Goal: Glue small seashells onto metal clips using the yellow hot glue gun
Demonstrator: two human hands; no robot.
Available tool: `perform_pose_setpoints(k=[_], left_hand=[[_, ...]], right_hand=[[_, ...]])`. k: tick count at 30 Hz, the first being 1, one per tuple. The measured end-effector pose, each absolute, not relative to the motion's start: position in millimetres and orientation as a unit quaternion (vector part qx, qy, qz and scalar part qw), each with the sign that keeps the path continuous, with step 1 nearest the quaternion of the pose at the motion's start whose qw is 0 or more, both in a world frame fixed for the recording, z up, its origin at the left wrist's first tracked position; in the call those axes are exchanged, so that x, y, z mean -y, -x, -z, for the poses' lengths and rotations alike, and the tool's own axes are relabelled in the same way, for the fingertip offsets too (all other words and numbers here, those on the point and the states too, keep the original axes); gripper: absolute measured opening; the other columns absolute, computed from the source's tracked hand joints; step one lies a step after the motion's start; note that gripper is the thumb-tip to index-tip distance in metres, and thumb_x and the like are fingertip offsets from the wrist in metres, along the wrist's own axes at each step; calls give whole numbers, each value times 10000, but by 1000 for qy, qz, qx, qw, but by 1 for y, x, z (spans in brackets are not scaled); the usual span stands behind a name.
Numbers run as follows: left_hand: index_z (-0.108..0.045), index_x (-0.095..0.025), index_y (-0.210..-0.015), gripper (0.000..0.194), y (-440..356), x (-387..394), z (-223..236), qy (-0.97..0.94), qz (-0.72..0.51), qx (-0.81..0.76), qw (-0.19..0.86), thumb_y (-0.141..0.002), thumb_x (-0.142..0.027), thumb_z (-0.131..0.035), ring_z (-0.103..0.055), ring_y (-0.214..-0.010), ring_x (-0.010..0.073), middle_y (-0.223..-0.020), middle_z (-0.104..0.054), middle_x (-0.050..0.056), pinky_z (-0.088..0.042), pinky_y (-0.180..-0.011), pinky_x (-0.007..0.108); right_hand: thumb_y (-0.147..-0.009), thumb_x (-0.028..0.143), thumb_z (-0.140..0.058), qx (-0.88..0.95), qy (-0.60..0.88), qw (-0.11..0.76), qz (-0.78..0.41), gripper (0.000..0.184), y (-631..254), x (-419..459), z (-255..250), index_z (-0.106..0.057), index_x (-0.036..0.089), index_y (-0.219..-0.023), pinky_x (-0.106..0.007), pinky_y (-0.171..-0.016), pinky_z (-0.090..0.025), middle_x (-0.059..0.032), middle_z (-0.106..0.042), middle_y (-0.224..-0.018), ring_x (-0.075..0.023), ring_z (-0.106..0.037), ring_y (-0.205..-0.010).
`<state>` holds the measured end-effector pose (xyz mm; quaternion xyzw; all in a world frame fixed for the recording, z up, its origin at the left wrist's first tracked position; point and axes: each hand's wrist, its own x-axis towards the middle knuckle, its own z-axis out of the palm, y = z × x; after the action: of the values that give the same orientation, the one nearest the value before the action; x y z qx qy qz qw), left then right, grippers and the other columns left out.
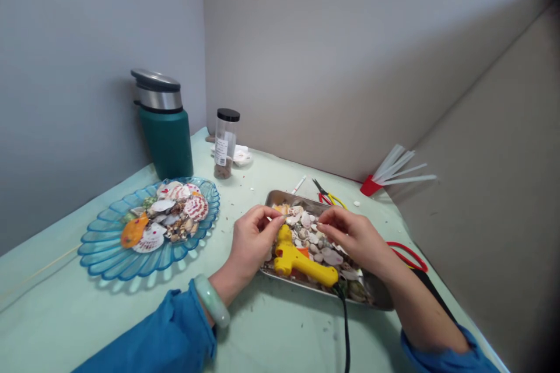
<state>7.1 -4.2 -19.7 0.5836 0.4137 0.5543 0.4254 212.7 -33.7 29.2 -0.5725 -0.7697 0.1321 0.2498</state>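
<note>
My left hand [252, 242] hovers over the near left part of a metal tray [381, 297] full of small seashells [311, 234]. Its thumb and fingers are pinched together on something too small to name. My right hand [355, 235] is over the tray's middle, fingertips curled down among the shells, pinching something I cannot make out. A yellow glue gun [301, 260] lies in the tray between and below both hands, its black cord [345, 326] running toward me.
A blue glass plate [107, 259] with larger shells sits at the left. Behind it stand a green thermos [164, 127] and a clear jar [225, 144]. Scissors [326, 193], glue sticks in a red holder [394, 172] and a red loop [409, 255] lie by the right wall.
</note>
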Motion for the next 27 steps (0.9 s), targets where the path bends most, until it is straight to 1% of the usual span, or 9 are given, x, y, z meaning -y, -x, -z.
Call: perform_pose_setpoints(k=[3, 4, 6, 7, 10, 12, 17, 21, 27], left_hand=[[-651, -168, -731, 79, -6, 5, 20, -629, -555, -403, 366, -776, -226, -621, -533, -567, 112, -669, -623, -2, -415, -531, 213], [-653, -167, -732, 76, -6, 6, 20, -641, -554, -399, 351, -781, -209, -614, -540, -596, 117, -698, -631, 6, -421, -556, 219], [-657, -164, -742, 73, -5, 7, 20, -661, -547, -391, 333, -790, -186, -605, -548, -631, 123, -728, -637, 15, -425, -586, 226], [-656, -164, -748, 73, -5, 8, 19, -667, -545, -387, 329, -794, -179, -602, -550, -639, 125, -737, -637, 18, -426, -593, 227], [-653, -166, -760, 79, -6, 9, 19, -678, -541, -380, 322, -807, -175, -591, -556, -641, 126, -751, -636, 22, -426, -595, 229], [-653, -170, -765, 83, -6, 10, 18, -682, -539, -378, 319, -812, -174, -585, -560, -638, 129, -752, -636, 22, -427, -592, 230], [-649, -168, -758, 72, -6, 10, 17, -684, -541, -377, 312, -805, -166, -595, -579, -662, 135, -762, -640, 27, -432, -595, 226], [-649, -164, -755, 73, -6, 12, 17, -686, -538, -377, 311, -805, -159, -596, -576, -656, 131, -758, -639, 27, -431, -590, 223], [-639, -160, -735, 83, -7, 13, 16, -692, -537, -372, 307, -805, -147, -597, -566, -651, 121, -757, -634, 25, -435, -603, 220]], right_hand=[[-899, 321, -510, 758, 552, 312, -154, 153, -197, 37, -38, -585, 188, -896, -210, -490, -429, 12, -614, -699, -104, -521, -532], [-884, 323, -541, 743, 544, 349, -173, 149, -192, 39, -40, -603, 187, -887, -212, -477, -426, 12, -610, -678, -105, -516, -520], [-860, 317, -585, 721, 533, 404, -181, 136, -181, 43, -42, -636, 191, -856, -217, -466, -430, 14, -605, -636, -111, -521, -507], [-856, 303, -591, 724, 524, 415, -170, 123, -177, 45, -43, -651, 196, -851, -225, -494, -452, 4, -626, -662, -119, -551, -537], [-870, 244, -569, 758, 491, 414, -114, 120, -169, 49, -44, -682, 216, -898, -272, -659, -510, -33, -691, -830, -163, -638, -734], [-881, 208, -544, 771, 478, 410, -90, 151, -168, 51, -44, -681, 225, -941, -289, -711, -516, -39, -699, -889, -175, -647, -810], [-883, 164, -525, 779, 477, 406, -20, 141, -165, 52, -40, -657, 211, -897, -292, -693, -501, -39, -674, -842, -171, -631, -773], [-890, 152, -503, 789, 483, 375, 50, 143, -162, 51, -35, -638, 190, -863, -304, -673, -470, -57, -632, -828, -175, -585, -758], [-894, 138, -492, 806, 476, 325, 135, 164, -161, 50, -27, -634, 166, -818, -305, -681, -442, -71, -627, -801, -183, -564, -764]])
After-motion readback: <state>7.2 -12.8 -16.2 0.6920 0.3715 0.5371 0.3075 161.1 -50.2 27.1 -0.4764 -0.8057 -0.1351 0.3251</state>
